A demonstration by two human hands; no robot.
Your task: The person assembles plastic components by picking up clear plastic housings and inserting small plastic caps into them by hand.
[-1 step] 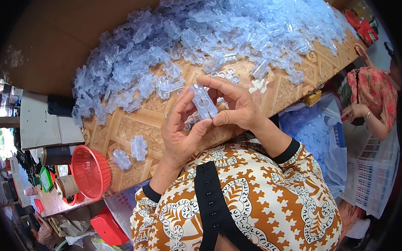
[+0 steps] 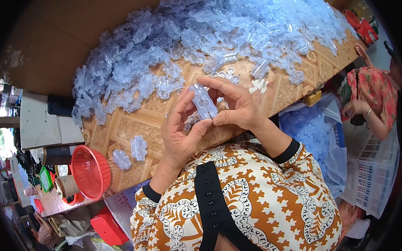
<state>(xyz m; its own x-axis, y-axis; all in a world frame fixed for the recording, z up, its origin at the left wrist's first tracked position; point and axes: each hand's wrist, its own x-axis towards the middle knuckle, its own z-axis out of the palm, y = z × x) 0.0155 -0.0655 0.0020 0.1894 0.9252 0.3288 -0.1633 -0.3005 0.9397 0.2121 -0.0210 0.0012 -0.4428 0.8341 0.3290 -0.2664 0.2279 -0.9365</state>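
Between both hands I hold a clear plastic piece with a round opening in its middle, over the near edge of the table. My left hand grips its left side, fingers behind and thumb at the lower end. My right hand closes on it from the right, forefinger at the top and thumb at the bottom corner. Small white rings lie on the table just beyond and partly behind my hands. Two more clear plastic pieces rest on the table to the left.
A large heap of clear plastic pieces covers the far part of the patterned table. A red basket stands at the left end. Right of me is a lined crate of bluish plastic. Another person sits at the far right.
My hands and the plastic piece keep their place. At the far right, the other person's hand has shifted slightly and is blurred.
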